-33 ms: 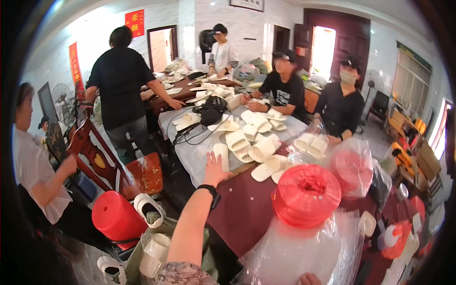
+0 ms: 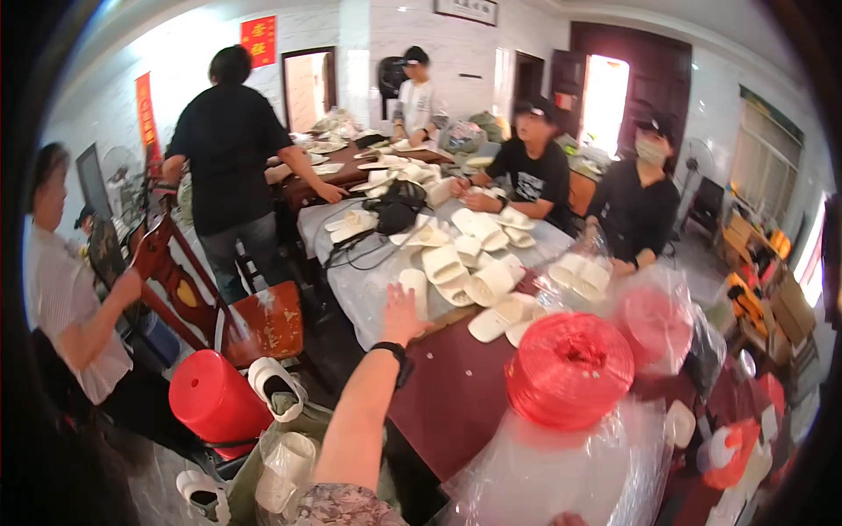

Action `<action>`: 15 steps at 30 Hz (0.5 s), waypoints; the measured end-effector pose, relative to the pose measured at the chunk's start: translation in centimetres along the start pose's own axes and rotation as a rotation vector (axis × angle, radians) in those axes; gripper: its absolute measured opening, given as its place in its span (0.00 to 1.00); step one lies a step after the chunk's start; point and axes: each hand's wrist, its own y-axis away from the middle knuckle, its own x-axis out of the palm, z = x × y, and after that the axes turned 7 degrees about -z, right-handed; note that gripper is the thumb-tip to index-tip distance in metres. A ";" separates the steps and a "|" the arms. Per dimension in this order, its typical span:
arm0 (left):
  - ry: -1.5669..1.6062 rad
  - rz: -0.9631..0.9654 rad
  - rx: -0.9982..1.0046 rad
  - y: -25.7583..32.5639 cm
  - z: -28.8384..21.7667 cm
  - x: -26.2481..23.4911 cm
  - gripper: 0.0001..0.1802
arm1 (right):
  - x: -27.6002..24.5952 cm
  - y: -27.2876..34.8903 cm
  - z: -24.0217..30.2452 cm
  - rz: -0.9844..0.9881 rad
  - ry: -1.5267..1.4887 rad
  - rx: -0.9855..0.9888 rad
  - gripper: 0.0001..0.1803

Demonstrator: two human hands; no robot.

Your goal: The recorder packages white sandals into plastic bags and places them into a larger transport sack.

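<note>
My left hand (image 2: 405, 317) reaches out over the near corner of the table, palm down with its fingers spread. Its fingertips are at the edge of a cream slipper (image 2: 413, 292); whether they touch it, I cannot tell. Just beyond and to the right lies a pile of cream slippers (image 2: 445, 266), some overlapping. Only a sliver of my right hand (image 2: 568, 519) shows at the bottom edge, by a clear plastic bag (image 2: 561, 465); its fingers are hidden. On the bag stands a big roll of red plastic twine (image 2: 570, 373).
A second red roll (image 2: 653, 324) in clear plastic stands at the right. Black bags with cords (image 2: 399, 208) lie among the slippers. A red stool (image 2: 215, 399) and a wooden chair (image 2: 263, 324) stand at the left. Several people are around the tables.
The view has shifted slightly, so the scene sits a little further right. My right hand shows less at the bottom edge. My left hand stays spread beside the slipper.
</note>
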 end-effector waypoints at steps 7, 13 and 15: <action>-0.228 0.038 0.164 -1.5 -0.1 0.8 0.44 | 0.3 0.1 0.2 0.030 -0.021 -0.016 0.19; 0.015 -0.099 0.034 -1.8 -1.6 -3.4 0.41 | -0.3 0.0 0.7 0.039 -0.034 0.002 0.21; 0.389 -0.134 -0.162 -1.7 -3.7 -6.5 0.42 | -0.1 0.1 0.3 0.034 -0.025 0.001 0.21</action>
